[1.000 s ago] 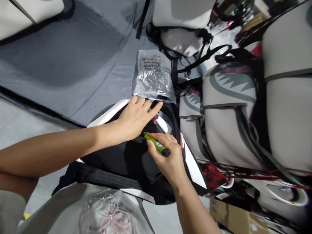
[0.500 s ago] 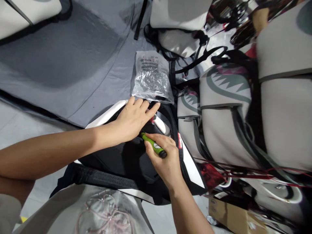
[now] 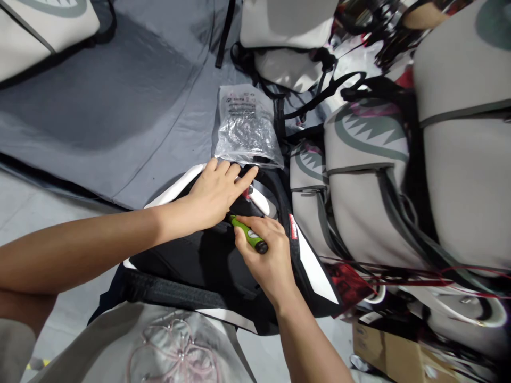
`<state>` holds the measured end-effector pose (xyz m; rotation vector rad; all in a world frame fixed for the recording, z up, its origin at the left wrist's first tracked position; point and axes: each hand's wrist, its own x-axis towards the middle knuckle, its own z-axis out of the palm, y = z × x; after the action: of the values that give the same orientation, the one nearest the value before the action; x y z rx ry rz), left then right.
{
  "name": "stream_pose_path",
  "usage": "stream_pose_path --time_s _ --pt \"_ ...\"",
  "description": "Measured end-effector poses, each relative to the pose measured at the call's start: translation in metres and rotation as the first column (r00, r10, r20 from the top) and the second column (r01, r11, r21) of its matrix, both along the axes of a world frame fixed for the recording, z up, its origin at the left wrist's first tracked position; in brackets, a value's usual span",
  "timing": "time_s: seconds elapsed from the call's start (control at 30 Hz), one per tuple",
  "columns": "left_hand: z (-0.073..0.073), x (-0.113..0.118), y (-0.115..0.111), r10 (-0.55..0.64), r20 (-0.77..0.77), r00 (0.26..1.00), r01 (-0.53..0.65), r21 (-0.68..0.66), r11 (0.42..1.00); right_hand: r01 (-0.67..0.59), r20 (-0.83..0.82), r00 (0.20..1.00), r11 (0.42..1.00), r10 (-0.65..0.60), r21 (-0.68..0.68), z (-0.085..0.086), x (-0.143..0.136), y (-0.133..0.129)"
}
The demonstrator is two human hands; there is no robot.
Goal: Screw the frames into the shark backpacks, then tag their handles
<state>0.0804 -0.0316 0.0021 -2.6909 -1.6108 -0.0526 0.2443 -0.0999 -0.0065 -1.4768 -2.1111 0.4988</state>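
Note:
A black bag with white edge panels [image 3: 191, 260] lies open across the lap. My left hand [image 3: 215, 194] rests flat on its upper part, fingers spread. In my right hand [image 3: 271, 255] is a green screwdriver [image 3: 248, 232] with a black end cap, gripped by the handle. It slants toward the black fabric beside my left palm, and its tip is hidden. Just beyond the screwdriver sits a rounded white piece [image 3: 261, 202], with a small red part near my left thumb. A red and white label [image 3: 293, 226] is on the bag's right edge.
Touching the bag's far edge is a clear plastic pouch [image 3: 247, 127] on grey cloth [image 3: 131, 80]. Pale grey bags with teeth prints [image 3: 363, 213] crowd the right side. Another pale bag [image 3: 285, 24] lies at the back, its black straps trailing. A cardboard box [image 3: 387, 351] stands lower right.
The view has shifted slightly. My right hand and the screwdriver have moved a little up and left; my left hand stays spread on the bag.

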Motion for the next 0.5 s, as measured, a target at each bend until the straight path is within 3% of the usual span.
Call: stream_pose_path --time_s 0.13,0.3,0.5 --pt "0.013 -0.016 0.001 -0.047 -0.012 0.999 0.046 -0.103 0.994 0.044 -0.012 0.999 0.999 -0.044 0.015 -0.001 0.001 -0.003" --pt "0.025 -0.031 -0.001 0.046 -0.08 0.996 -0.067 -0.279 0.958 -0.015 -0.183 0.983 1.0 0.012 -0.013 -0.008 -0.014 0.0" --pt "0.023 -0.022 -0.004 0.077 -0.219 0.973 -0.131 -0.244 0.961 -0.008 -0.305 0.952 1.0 0.001 -0.02 -0.022 -0.025 0.005"
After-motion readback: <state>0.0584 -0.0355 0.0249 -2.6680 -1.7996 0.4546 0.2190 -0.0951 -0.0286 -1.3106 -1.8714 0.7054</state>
